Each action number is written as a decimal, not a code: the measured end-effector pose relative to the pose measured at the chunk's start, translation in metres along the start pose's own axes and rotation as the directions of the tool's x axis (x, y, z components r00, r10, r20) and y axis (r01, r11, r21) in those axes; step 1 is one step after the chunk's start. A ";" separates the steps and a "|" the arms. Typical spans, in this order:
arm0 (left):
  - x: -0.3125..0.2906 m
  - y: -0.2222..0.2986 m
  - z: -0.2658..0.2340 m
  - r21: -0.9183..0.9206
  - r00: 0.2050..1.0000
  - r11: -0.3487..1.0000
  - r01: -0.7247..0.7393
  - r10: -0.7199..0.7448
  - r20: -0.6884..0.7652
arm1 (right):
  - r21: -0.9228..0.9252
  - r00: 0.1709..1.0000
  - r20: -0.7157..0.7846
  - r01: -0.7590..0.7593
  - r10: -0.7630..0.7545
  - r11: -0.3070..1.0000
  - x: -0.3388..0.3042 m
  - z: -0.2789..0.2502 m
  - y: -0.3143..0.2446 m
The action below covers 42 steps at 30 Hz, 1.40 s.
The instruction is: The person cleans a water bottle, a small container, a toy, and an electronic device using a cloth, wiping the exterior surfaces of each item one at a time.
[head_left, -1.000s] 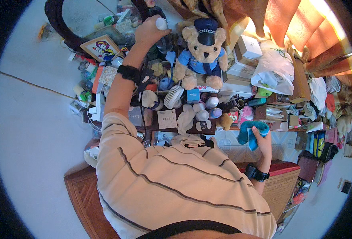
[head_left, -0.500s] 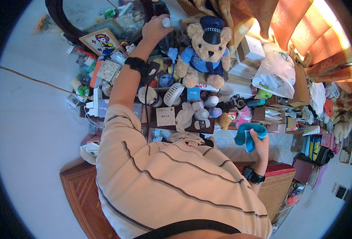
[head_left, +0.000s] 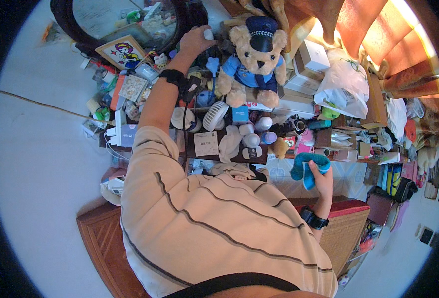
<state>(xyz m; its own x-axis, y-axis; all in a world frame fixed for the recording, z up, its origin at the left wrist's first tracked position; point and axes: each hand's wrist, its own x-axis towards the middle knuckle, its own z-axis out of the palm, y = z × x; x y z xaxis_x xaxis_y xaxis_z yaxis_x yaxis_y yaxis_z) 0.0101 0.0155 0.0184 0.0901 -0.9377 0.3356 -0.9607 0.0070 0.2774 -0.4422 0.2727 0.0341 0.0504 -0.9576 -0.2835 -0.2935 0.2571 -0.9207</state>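
My left hand (head_left: 196, 41) reaches to the back of the crowded table, beside the round dark-framed mirror (head_left: 180, 20). Its fingers are closed around a white-topped bottle (head_left: 208, 34), whose lower part is mostly hidden. Just right of that hand sits a teddy bear (head_left: 255, 62) in a blue uniform and cap. My right hand (head_left: 322, 180) holds a fuzzy teal cloth (head_left: 305, 168) in front of the table's edge, with the thumb pressed over it and one end hanging loose.
Near the left forearm stand a white handheld fan (head_left: 214, 116), a small blue box (head_left: 240, 114) and several white bottles (head_left: 251, 140). A framed cartoon picture (head_left: 122, 52) leans by the mirror. Farther right lie white boxes (head_left: 313, 55) and a white plastic bag (head_left: 342, 82).
My left hand has come slightly down and nearer with the white-topped bottle. The right hand keeps its hold on the teal cloth, and the view has shifted a little.
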 end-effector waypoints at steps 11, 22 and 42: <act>-0.011 -0.016 0.038 -0.107 0.987 0.993 -0.041 0.056 0.149 | -0.037 1.000 -0.014 0.001 -0.001 0.999 -0.003 0.005 -0.001; -0.015 -0.014 0.031 -0.116 0.990 0.993 -0.019 0.035 0.138 | 0.018 1.000 0.021 -0.021 0.021 1.000 -0.003 0.009 0.003; 0.007 -0.084 0.034 0.090 0.946 0.978 0.187 -0.204 0.251 | 0.055 0.999 -0.039 -0.015 0.017 0.998 -0.012 0.005 0.004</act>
<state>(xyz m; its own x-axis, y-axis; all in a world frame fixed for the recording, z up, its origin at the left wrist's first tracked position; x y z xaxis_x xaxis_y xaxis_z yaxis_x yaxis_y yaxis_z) 0.0824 -0.0037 -0.0325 0.2149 -0.9760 0.0349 -0.9467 -0.1993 0.2532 -0.4391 0.2863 0.0320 0.0081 -0.9573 -0.2889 -0.2415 0.2785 -0.9296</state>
